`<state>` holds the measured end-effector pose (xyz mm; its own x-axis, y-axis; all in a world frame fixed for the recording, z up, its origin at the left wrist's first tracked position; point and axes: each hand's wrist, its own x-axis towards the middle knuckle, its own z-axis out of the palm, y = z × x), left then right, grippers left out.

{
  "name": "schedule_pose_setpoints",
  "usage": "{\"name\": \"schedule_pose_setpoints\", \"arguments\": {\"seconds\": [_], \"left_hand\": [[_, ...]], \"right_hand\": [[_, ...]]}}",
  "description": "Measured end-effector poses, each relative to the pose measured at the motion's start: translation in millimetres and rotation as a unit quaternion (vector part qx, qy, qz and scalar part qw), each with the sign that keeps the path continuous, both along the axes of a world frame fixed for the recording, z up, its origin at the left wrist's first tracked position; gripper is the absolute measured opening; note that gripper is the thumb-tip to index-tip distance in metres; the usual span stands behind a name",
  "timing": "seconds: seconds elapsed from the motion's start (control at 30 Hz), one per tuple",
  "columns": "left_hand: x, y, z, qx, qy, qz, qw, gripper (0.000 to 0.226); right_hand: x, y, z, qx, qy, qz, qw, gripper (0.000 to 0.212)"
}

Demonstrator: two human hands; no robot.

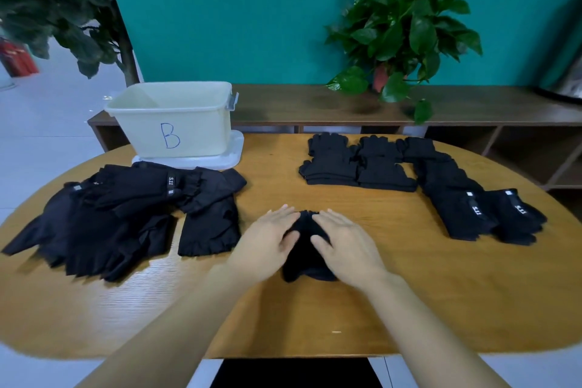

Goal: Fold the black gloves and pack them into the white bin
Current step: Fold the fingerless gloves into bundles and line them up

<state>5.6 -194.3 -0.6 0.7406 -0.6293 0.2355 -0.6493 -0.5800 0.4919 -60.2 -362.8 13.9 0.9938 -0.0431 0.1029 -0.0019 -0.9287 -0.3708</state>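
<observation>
1. One white bin (176,123), marked with a blue "B", standing on one white lid (233,154).
2. One black glove (307,249) lying under two hands, the left hand (267,242) and the right hand (346,246).
3. One loose heap of black gloves (119,214) on the left; they overlap too much to count.
4. Two neat stacks of folded gloves (356,164) at the far right, and a row of more gloves (472,198) beside them, number unclear.
5. One desk (283,309).
6. One potted plant (403,28) on one low shelf (315,104).
</observation>
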Motion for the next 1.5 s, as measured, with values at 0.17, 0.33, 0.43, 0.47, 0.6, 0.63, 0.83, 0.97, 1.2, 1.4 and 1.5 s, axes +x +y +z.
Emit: {"name": "schedule_pose_setpoints", "arguments": {"seconds": [0.17,0.33,0.43,0.47,0.6,0.63,0.83,0.97,1.2,1.4,1.5], "left_hand": [[-9.3,-3.6,-33.1,0.26,-0.003,0.027,0.965,0.063],[-10.4,0.9,-40.4,0.265,-0.026,0.023,0.964,0.064],[-8.8,-1.0,-42.3,0.254,-0.027,0.023,0.967,0.066],[-7.9,-0.6,-42.4,0.247,-0.029,0.021,0.968,0.067],[-5.6,9.9,-36.6,0.146,-0.078,0.007,0.986,0.078],[-6.3,14.4,-31.2,0.101,-0.089,0.008,0.991,0.076],[1.9,66.5,4.9,-0.044,-0.137,0.088,0.986,0.052],[21.9,110.4,16.0,-0.046,-0.131,0.159,0.977,0.042],[59.9,159.2,3.6,-0.048,-0.109,0.224,0.967,0.032],[83.1,163.9,-24.0,-0.043,-0.123,0.196,0.972,0.017],[89.7,161.0,-37.7,-0.026,-0.132,0.192,0.972,0.015]], "right_hand": [[4.6,10.1,-34.0,-0.088,0.129,0.019,0.988,0.058],[4.6,6.4,-42.5,-0.113,0.142,0.02,0.983,0.07],[5.3,5.4,-43.0,-0.106,0.143,0.019,0.984,0.088],[6.7,5.1,-42.8,-0.103,0.147,0.018,0.984,0.08],[13.7,4.4,-26.5,-0.034,0.136,0.004,0.99,0.053],[15.1,4.0,-20.8,-0.011,0.105,-0.005,0.994,0.049],[34.6,21.6,-0.3,0.026,-0.014,-0.068,0.997,0.033],[62.1,49.7,10.4,0.025,-0.031,-0.05,0.998,0.03],[104.7,94.5,13.9,0.045,-0.015,-0.033,0.998,0.03],[134.2,115.9,-0.9,0.09,0.046,-0.054,0.993,0.029],[152.9,124.6,-9.7,0.091,0.074,-0.074,0.99,0.035]]}}
